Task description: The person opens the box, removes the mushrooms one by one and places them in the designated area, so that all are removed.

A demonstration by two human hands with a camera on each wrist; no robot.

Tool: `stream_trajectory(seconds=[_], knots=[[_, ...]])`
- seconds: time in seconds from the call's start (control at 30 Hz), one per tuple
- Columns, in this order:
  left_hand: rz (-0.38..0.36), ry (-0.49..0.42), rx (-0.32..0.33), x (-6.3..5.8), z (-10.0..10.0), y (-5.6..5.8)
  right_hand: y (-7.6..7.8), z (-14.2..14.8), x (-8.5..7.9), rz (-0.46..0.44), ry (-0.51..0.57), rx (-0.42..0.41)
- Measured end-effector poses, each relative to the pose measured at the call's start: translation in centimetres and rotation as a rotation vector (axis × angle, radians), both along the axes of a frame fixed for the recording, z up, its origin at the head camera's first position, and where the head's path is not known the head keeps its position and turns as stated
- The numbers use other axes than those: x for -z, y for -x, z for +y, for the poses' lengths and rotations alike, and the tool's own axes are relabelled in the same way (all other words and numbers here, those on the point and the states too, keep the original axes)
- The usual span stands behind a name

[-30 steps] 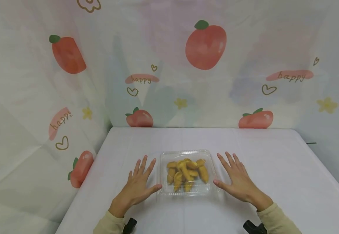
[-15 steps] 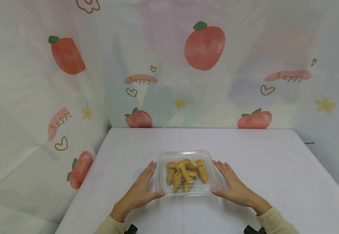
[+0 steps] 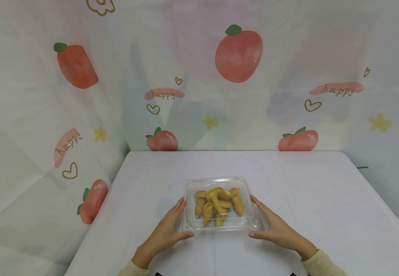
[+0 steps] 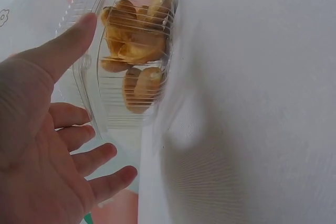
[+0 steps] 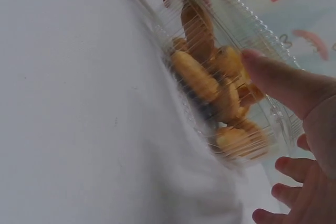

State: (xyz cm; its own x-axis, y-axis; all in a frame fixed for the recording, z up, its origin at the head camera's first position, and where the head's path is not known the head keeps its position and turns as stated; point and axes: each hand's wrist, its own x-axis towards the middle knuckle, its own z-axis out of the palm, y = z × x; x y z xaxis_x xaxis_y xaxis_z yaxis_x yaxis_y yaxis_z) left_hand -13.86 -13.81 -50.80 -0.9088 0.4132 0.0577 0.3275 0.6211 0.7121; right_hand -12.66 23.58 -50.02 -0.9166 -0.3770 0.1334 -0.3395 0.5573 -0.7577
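A clear plastic clamshell box (image 3: 232, 222), lid down, lies flat on the white table. Through its walls show several yellow-brown, mushroom-shaped pieces (image 3: 216, 203). My left hand (image 3: 165, 230) is at the box's left side, fingertips by the rim and thumb at the near corner. In the left wrist view its fingers (image 4: 113, 182) are spread and only slightly bent. On the opposite side my right hand (image 3: 278, 230) mirrors it. In the right wrist view, its thumb (image 5: 278, 77) lies across the box's near face and the other fingers are loosely bent. Whether either hand bears on the box is unclear.
The white-covered table (image 3: 306, 184) extends around the box on all sides. A printed fabric backdrop (image 3: 192, 57) with fruit and hearts stands behind, and another panel (image 3: 20, 191) closes the left side.
Both hands have moved inward from beside the box to its sides, and their spread fingers have drawn together. The box stays in place on the table.
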Motion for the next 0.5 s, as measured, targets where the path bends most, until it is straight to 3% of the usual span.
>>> stream_trajectory(seconds=[0.23,0.5], knots=[[0.033,0.025,0.000,0.4,0.1,-0.7,-0.5,-0.1,1.4,0.043,0.055,0.018],[0.090,0.067,-0.007,0.2,0.1,-0.5,0.0,-0.3,1.8,0.060,0.082,0.016]])
